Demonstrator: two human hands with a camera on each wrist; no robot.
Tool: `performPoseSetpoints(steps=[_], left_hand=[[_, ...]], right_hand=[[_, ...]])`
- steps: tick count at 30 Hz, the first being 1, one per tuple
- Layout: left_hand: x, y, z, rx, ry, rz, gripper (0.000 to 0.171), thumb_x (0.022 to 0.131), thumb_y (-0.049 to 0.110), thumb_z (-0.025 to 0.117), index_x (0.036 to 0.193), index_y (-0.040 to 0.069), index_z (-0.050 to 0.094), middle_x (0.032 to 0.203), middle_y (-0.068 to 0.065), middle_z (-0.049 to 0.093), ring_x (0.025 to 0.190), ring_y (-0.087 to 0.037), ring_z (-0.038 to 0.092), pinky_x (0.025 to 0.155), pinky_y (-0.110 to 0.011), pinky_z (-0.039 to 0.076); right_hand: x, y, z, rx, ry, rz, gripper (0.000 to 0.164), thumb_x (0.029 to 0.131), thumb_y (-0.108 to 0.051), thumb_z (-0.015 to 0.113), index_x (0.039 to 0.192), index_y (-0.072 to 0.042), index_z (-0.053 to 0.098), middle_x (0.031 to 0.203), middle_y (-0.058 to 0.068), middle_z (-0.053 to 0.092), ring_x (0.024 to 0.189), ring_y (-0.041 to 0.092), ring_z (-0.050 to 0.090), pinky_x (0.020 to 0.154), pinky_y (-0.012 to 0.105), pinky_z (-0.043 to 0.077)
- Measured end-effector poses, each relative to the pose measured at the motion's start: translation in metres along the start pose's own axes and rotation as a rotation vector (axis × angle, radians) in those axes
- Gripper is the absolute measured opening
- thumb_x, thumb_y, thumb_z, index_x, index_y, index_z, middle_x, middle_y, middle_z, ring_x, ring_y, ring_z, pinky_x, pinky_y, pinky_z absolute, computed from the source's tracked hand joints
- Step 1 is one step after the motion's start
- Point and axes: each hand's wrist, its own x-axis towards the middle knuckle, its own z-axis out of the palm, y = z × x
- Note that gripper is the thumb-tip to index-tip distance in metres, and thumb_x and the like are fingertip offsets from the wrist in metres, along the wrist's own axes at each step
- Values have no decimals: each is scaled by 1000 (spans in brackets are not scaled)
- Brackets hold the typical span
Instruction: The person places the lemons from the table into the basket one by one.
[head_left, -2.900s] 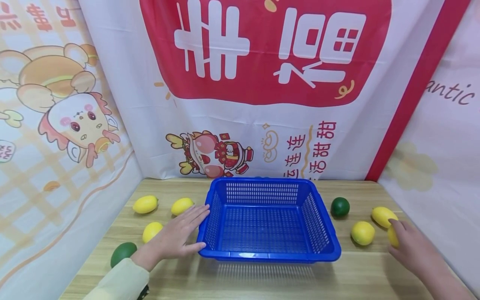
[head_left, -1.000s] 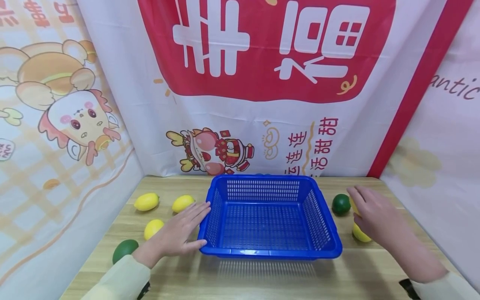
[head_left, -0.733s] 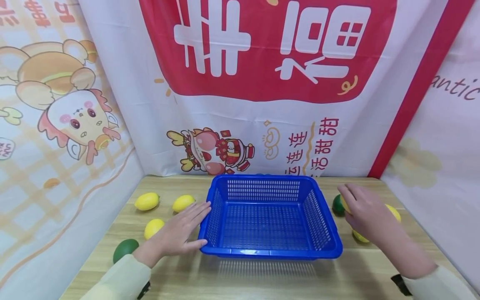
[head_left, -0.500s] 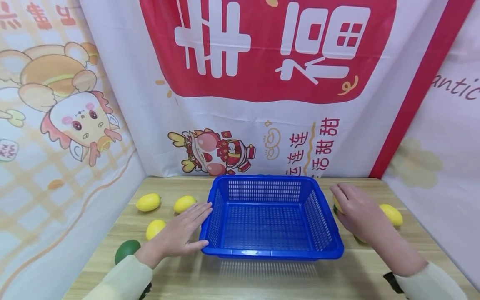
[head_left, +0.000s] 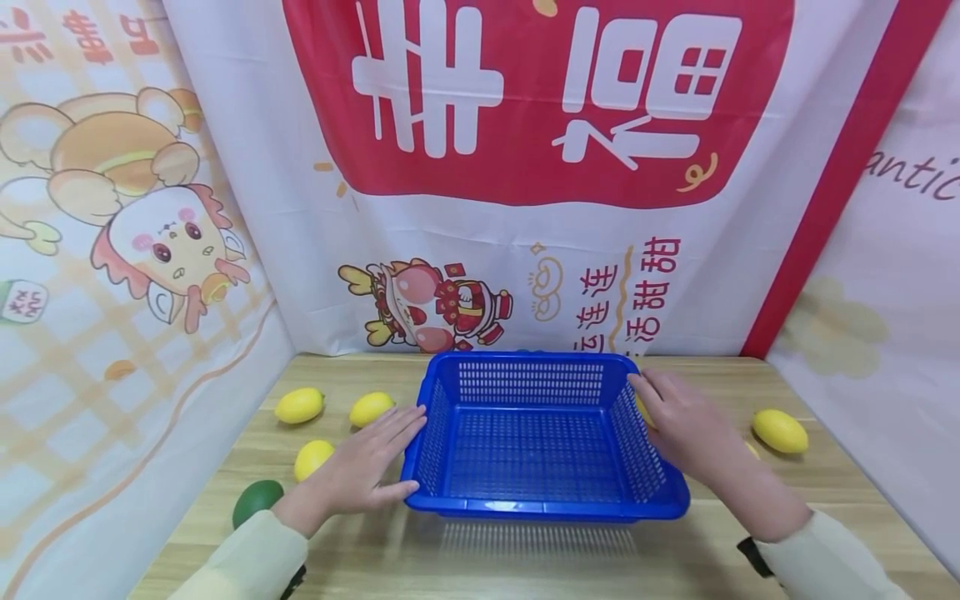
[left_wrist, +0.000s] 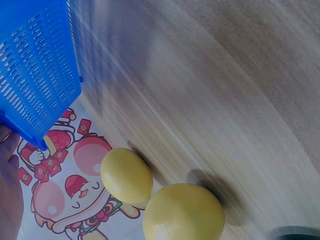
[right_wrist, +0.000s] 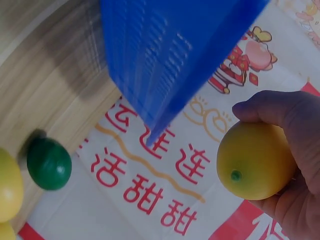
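Observation:
My left hand (head_left: 356, 471) rests on the left rim of a blue plastic basket (head_left: 547, 507), its fingers straight across the edge. Only part of that hand shows in the left wrist view, next to the basket wall (left_wrist: 37, 75). My right hand (head_left: 693, 437) holds a yellow lemon (right_wrist: 255, 160) between thumb and fingers. In the head view it is over the basket's right rim, and the lemon (head_left: 646, 412) peeks out under the fingers. Nothing lies inside the basket.
Left of the basket lie lemons (head_left: 299, 405) and a dark green fruit (head_left: 257, 502). To the right lies another lemon (head_left: 780, 431), with one more partly behind my right arm. A green fruit (right_wrist: 49, 164) shows in the right wrist view. A printed cloth (head_left: 525, 283) hangs behind the table.
My right hand has picked up a lemon at the far right and carried it left, past the green fruit, to the basket's right rim. The left hand stays on the rim.

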Motion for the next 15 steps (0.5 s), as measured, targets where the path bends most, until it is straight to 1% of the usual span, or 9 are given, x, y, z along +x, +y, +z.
performPoseSetpoints(steps=[3,6,11,15], left_hand=[[0,0,0,-1,-13,-8,81,91,52,58,149,1,34,156,-14,30,144,-28,23,114,-48,24],[0,0,0,3,-18,-13,80,91,52,57,149,1,35,156,-14,30,144,-29,23,114,-48,25],[-1,0,0,-2,-14,-14,80,91,51,57,149,1,35,156,-14,30,144,-28,24,114,-48,25],[-1,0,0,-4,-13,-10,80,91,52,57,149,1,34,156,-13,29,144,-28,23,114,-48,25]], right_hand=[[4,-6,5,13,-46,8,68,68,-2,86,128,6,54,122,27,57,110,42,58,87,53,52],[7,-11,10,30,-67,-1,66,70,-4,85,128,6,54,124,28,57,113,42,57,89,54,51],[12,-18,20,42,-69,-35,64,71,-7,85,127,5,56,123,26,58,112,41,58,88,52,52],[15,-23,27,57,-58,-67,61,72,-5,84,126,6,56,121,26,59,111,40,58,88,51,53]])
